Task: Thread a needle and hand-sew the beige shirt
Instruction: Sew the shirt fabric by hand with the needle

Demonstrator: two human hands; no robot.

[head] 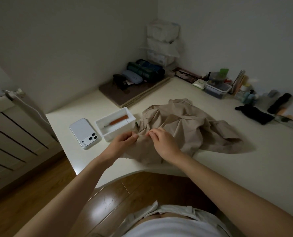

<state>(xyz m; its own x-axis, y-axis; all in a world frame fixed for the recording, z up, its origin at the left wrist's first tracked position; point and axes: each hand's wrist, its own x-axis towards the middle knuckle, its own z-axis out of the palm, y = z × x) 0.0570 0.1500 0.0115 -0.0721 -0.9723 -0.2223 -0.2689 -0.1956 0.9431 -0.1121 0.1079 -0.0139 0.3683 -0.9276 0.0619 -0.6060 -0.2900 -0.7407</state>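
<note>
The shirt (185,124) is heaped on the desk (227,168). Its bulk is spread away from the hands toward 1 and 2 o'clock, and its near edge is drawn to the desk's front rim. A small fold of that near edge is held between the two hands. The left hand (123,142) is closed on the fold from 9 o'clock, thumb and fingertips pinching the cloth. The right hand (164,142) is set at 3 o'clock of the same fold, fingers curled, thumb and forefinger pressed together at the cloth. A needle may be pinched there, but neither needle nor thread can be made out.

The hands are near each other, not touching, and the cloth between them runs roughly from 9 to 3 o'clock. The coming stitch is judged to turn on that stretch. It lies right at the right fingertips, toward 10 o'clock from them, so the right hand is the nearer for driving a point through.

At 11 o'clock from the left hand a white box (108,134) with an orange-handled tool (120,119) inside is seen, and a phone (81,129) lies just beside it.
</note>
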